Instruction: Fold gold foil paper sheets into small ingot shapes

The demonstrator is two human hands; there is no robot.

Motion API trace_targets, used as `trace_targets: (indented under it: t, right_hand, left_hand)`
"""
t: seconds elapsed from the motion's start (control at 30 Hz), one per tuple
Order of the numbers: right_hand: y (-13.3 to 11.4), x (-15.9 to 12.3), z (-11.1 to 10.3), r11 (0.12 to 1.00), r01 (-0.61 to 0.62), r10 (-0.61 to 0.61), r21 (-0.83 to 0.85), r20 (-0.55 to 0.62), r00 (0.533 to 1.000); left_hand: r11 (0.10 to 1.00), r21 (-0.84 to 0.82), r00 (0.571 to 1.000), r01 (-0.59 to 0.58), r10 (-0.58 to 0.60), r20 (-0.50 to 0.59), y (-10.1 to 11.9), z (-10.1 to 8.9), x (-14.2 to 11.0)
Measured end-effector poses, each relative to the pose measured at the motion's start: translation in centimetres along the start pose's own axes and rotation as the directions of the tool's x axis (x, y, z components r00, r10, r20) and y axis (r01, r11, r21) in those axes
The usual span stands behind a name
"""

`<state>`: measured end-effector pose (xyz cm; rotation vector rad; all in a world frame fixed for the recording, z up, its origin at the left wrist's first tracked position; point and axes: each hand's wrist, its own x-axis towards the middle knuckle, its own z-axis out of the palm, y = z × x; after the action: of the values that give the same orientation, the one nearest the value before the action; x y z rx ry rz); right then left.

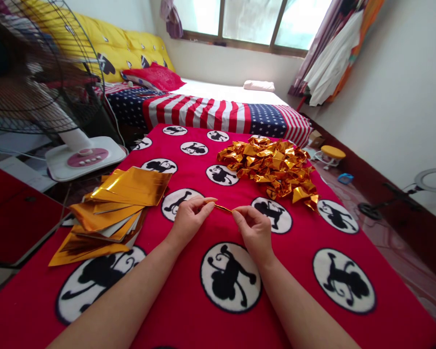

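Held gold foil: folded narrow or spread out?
Narrow, not spread: the foil shows as a thin strip between left hand and right hand. Folded or rolled, cannot tell.

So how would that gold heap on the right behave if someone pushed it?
The gold heap would probably scatter, since its pieces lie loosely piled. Each is likely light, looking like thin, shiny foil. They may crumple easily, given their sharp creases.

Red patterned cloth (183,300), lying spread out
Gold foil sheets (145,186) are lying fanned at left; a gold foil heap (276,165) is resting far right.
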<state>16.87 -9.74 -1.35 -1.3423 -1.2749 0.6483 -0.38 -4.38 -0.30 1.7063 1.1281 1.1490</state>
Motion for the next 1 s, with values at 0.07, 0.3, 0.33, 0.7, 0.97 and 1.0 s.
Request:
trace_targets:
  t: [0.07, 0.3, 0.33, 0.7, 0.97, 1.0]
  right_hand:
    - [0.0, 0.0, 0.0, 1.000, -0.019, 0.019, 0.012, -0.002, 1.000]
    - [0.0, 0.1, 0.2, 0.998, -0.043, 0.044, 0.038, -0.027, 0.999]
    - [0.0, 0.1, 0.2, 0.999, -0.033, 0.034, 0.036, -0.035, 0.999]
    - [0.4, 0.4, 0.8, 0.996, -0.033, 0.039, 0.086, -0.076, 0.996]
    - [0.5, 0.2, 0.8, 0.996, -0.013, 0.023, 0.090, -0.114, 0.993]
    - [0.4, 0.2, 0.8, 0.997, -0.010, 0.019, 0.078, -0.114, 0.993]
  left_hand:
    - [1.000, 0.008, 1.000, -0.009, 0.009, 0.008, 0.1, 0.0, 0.0]
    - [0.998, 0.041, 0.999, -0.041, 0.040, 0.019, -0.2, 0.2, -0.1]
    - [0.998, 0.040, 0.999, -0.041, 0.040, 0.028, -0.2, 0.3, -0.1]
    - [1.000, -0.003, 1.000, 0.026, -0.026, 0.012, -0.3, 0.9, -0.5]
    - [0.937, 0.350, 1.000, -0.014, 0.021, -0.017, 0.7, 1.2, -0.8]
    - [0.916, 0.399, 0.999, -0.029, 0.035, -0.008, 0.8, 1.3, -0.9]
